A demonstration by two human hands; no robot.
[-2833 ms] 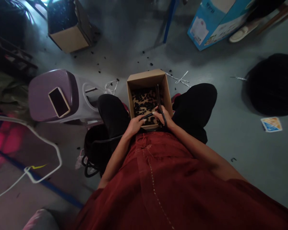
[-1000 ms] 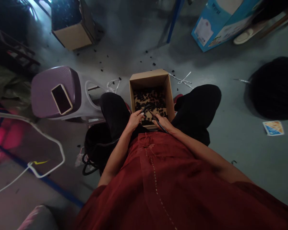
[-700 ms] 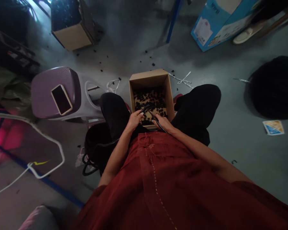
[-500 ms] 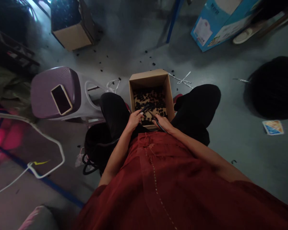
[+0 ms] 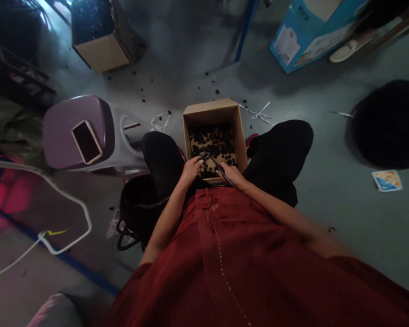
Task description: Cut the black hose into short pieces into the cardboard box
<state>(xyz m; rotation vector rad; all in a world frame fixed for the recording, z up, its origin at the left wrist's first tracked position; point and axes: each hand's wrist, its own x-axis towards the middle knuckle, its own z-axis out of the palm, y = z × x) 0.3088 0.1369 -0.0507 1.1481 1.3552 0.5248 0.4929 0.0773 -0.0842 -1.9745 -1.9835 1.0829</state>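
An open cardboard box (image 5: 211,107) stands between my knees, with many small black pieces (image 5: 216,145) scattered over its bottom. My left hand (image 5: 191,170) is closed at the box's near left side, pinching a small black part (image 5: 202,156) that points inward. From the near right, my right hand (image 5: 232,174) is wrapped round a slim pointed hand tool (image 5: 228,180) with dark handles. The tool's tip is close to the black part; whether they touch, or whether it is scissors or pliers, I cannot make out.
To the left stands a purple-topped stool (image 5: 59,136) with a phone (image 5: 87,142) on it. A black bag-like item (image 5: 139,204) is by my left leg. Ahead are another carton (image 5: 104,52) and a blue box (image 5: 295,36). A round black object (image 5: 388,125) lies right.
Both hands stay almost in place over the box. The black part at my left fingers looks shorter now, and the tool has barely shifted.
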